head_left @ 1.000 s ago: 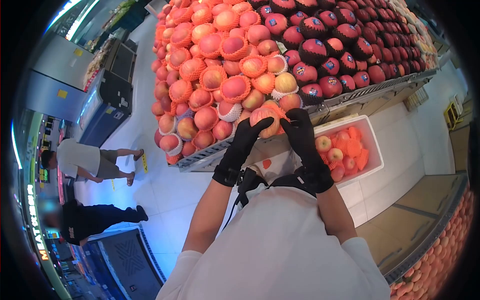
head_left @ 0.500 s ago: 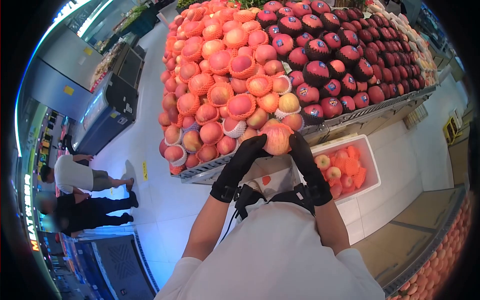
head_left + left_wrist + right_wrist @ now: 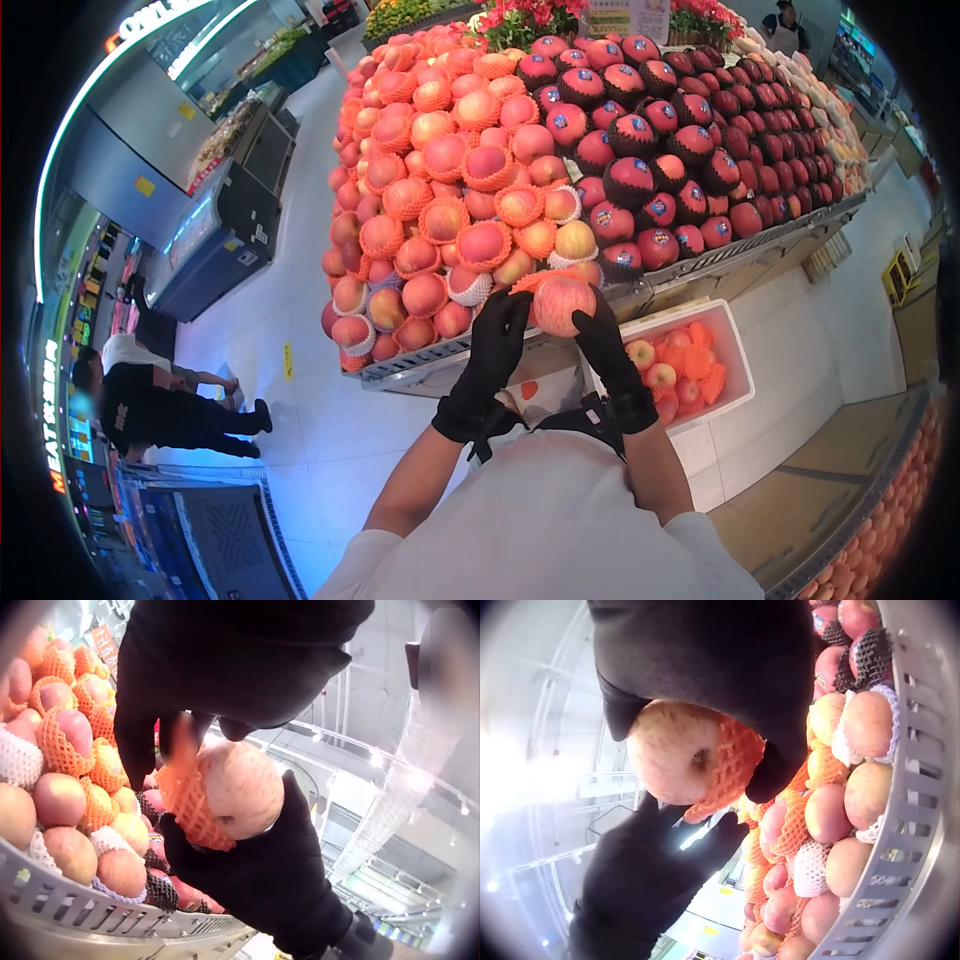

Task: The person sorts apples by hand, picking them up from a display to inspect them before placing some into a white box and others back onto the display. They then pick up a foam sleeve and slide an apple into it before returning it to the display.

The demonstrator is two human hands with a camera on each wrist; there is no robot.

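Just in front of the display's edge, my black-gloved right hand [image 3: 608,352] grips a pink-red apple [image 3: 563,304], its thumb across the near side. An orange foam net [image 3: 733,769] covers part of the apple; the side with the stem hollow is bare. My left hand [image 3: 497,338], also gloved in black, pinches the net's loose edge, which stretches leftward from the apple. The left wrist view shows orange foam [image 3: 184,746] blurred between the left fingers. Below the hands, a white foam box [image 3: 742,345] holds loose apples and orange nets.
Heaped apples [image 3: 445,155] in orange and white nets fill the stand's left side, with dark red apples [image 3: 630,180] in black nets to the right. A slotted metal rail [image 3: 112,911] edges the stand. Two people [image 3: 165,410] stand in the aisle at left.
The apple has gone from between both hands into the right hand's grip. The net now stretches toward the left fingers. The head view has tilted up, and the people in the aisle have shifted.
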